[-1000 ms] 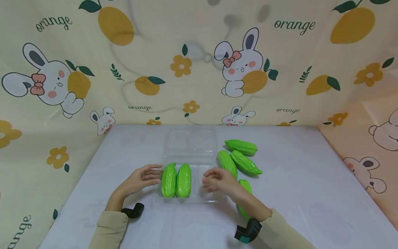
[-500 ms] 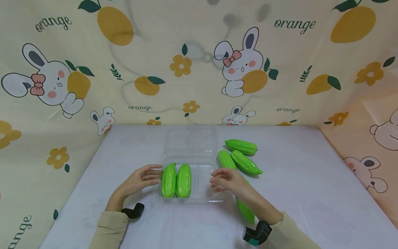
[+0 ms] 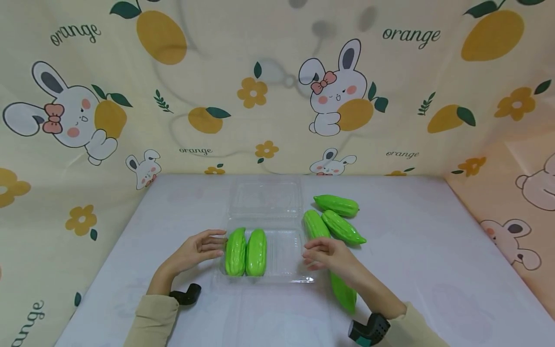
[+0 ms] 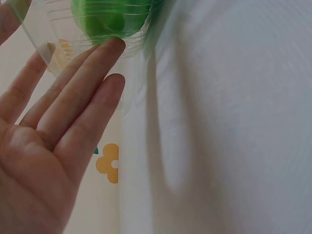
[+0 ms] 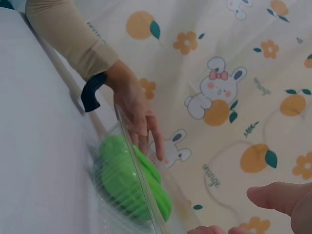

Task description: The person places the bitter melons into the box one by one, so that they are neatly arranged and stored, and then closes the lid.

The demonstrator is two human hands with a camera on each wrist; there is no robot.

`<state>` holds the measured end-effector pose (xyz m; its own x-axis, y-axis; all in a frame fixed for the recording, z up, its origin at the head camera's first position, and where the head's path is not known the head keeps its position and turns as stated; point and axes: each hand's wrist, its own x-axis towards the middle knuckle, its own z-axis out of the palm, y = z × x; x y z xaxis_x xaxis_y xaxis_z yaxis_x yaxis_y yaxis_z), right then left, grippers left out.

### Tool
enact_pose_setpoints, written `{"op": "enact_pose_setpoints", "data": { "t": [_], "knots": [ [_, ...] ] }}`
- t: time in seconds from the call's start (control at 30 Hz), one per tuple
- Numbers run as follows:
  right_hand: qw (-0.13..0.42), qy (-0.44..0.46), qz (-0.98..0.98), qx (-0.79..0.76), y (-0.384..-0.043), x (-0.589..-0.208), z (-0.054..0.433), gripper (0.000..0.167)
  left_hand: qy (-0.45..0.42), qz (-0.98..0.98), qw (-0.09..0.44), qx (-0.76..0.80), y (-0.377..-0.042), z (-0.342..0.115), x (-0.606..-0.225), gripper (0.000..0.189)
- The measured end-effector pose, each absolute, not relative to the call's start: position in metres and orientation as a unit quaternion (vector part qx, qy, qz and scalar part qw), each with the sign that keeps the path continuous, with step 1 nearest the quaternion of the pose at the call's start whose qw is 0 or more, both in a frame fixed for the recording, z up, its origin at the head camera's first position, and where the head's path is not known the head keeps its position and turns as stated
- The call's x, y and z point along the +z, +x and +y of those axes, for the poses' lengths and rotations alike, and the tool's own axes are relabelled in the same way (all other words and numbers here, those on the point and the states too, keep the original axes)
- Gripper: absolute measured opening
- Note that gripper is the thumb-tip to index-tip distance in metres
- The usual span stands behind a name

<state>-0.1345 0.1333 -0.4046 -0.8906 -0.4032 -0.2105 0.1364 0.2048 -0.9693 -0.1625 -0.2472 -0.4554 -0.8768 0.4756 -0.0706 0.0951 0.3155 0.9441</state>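
Hovering Between the Clear Container [image 3: 284, 255] and the Leaning Gourd [image 3: 315, 223], Your Right Hand [image 3: 328, 254] Is the Nearer One

Your right hand hangs by the container's right edge, fingers loosely bent and holding nothing, the thumb apart from them in the right wrist view. The leaning gourd lies just beyond it, at the container's right side; its long axis points away from you, its far end tipped left. Your hand covers its near end in the head view, so you cannot tell whether they touch.

That short gap, away from you, is likely what a reach turns on. The near gourd [image 3: 343, 293] is a rival: it lies back toward you, partly under your right forearm, with a similar lean, so taking it would probably mean drawing your hand back. The slanting gourd [image 3: 343, 226] and the far gourd [image 3: 336, 206] lie farther out.

Your left hand [image 3: 196, 251] is across the container, fingers extended and holding nothing, the fingertips at its left wall. Beside that wall, the left packed gourd [image 3: 235, 252] and the right packed gourd [image 3: 256, 252] lie side by side, pointing away from you.
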Motion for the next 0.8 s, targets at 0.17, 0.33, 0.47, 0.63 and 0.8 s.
{"op": "enact_pose_setpoints", "data": {
  "t": [0.17,0.33,0.47,0.63,0.8],
  "knots": [
    [0.215,-0.083,0.748,-0.622,-0.134,-0.403,0.143,0.051,0.179,0.794,0.169,0.556,-0.162,-0.247,-0.456,0.062],
    [0.206,-0.078,0.761,-0.610,-0.134,-0.400,0.151,0.050,0.178,0.794,0.170,0.556,-0.163,-0.247,-0.455,0.062],
    [0.202,-0.073,0.766,-0.605,-0.134,-0.397,0.158,0.049,0.179,0.793,0.171,0.557,-0.163,-0.247,-0.455,0.062],
    [0.194,-0.077,0.765,-0.610,-0.134,-0.396,0.168,0.049,0.177,0.795,0.175,0.553,-0.163,-0.248,-0.455,0.063],
    [0.182,-0.074,0.767,-0.610,-0.133,-0.397,0.175,0.047,0.176,0.794,0.178,0.554,-0.163,-0.247,-0.455,0.064]
  ]
}}
